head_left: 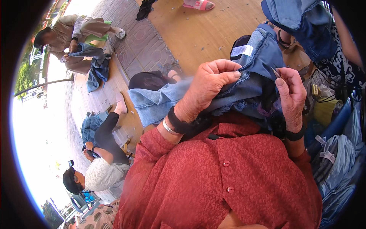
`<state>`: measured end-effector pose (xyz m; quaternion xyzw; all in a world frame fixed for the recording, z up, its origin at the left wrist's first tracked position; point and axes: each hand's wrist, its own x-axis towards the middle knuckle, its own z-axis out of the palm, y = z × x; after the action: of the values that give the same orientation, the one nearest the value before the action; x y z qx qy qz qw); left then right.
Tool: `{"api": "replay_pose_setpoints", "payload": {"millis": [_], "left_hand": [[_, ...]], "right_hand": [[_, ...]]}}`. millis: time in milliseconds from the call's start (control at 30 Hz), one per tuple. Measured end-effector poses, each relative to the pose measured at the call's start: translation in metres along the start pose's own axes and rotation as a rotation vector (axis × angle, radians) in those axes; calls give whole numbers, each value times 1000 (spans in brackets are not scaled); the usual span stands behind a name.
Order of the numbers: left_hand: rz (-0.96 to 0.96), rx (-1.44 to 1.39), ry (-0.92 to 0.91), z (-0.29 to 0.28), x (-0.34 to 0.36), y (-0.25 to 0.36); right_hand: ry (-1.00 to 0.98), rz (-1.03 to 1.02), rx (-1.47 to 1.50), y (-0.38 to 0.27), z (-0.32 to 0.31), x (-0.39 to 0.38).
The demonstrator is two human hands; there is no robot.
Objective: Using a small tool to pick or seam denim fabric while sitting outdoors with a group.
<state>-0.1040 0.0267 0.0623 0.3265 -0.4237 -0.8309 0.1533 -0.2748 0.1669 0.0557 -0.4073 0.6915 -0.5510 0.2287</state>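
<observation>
A blue denim garment [267, 57] lies across my lap, turned so that its seams and a white label [243, 50] show. My left hand [213, 80] is closed on it, pinching a dark seam between thumb and forefinger. Frayed threads hang along the edge below that grip. Just right of the seam, my right hand [291, 93] is closed on a small pointed metal tool [276, 72]. Only its tip shows past my fingertips, too little to tell its kind. The tip is close to the cloth; whether it touches I cannot tell.
Two seated co-workers at the left handle denim, one in beige [63, 34], one in a white top [101, 175]. At upper right another person has a denim garment [301, 26]. Denim clothes [339, 160] are heaped by my right side. Thread scraps dot the yellowish board [183, 30].
</observation>
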Motion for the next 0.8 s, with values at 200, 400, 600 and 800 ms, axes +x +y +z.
{"api": "replay_pose_setpoints", "payload": {"millis": [200,400,600,800], "left_hand": [[27,58,20,3,0,-1],[82,151,24,3,-1,-1],[88,150,16,5,-2,-1],[94,161,-1,3,-2,-2]], "right_hand": [[-113,-275,-190,-16,7,7],[-197,-389,-306,-20,23,16],[-177,-426,-354,-18,29,14],[-175,-401,-322,-16,30,14]]}}
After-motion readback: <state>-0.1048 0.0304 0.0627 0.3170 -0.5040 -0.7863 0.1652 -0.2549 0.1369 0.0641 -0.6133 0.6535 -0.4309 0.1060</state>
